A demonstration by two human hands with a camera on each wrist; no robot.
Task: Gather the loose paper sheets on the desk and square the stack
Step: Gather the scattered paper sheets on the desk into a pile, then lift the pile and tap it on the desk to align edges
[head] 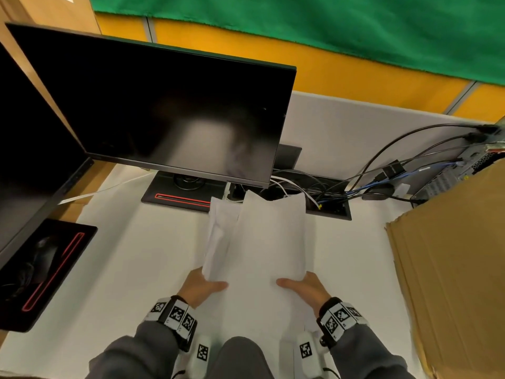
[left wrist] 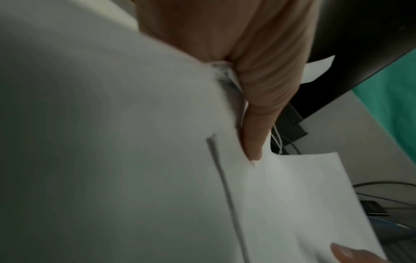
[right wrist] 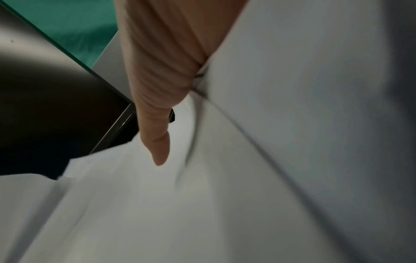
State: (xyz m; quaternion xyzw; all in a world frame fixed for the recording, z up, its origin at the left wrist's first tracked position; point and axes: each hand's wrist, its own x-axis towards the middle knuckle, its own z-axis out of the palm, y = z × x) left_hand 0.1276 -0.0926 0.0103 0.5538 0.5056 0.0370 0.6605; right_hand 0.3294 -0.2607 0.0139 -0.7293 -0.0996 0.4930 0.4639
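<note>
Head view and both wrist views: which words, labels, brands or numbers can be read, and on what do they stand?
No text can be read.
Paper sheets: blank on the sides shown.
Wrist markers: black-and-white square codes, with no words.
Monitor: dark, any brand mark too small to read.

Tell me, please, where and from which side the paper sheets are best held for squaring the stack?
Judging by their pose, grip the paper sheets on their two long side edges, near the end closest to the body, one of the hands from each side. The left hand and right hand pinch there now; the far ends splay unevenly, so loosening slightly should let them align.
</note>
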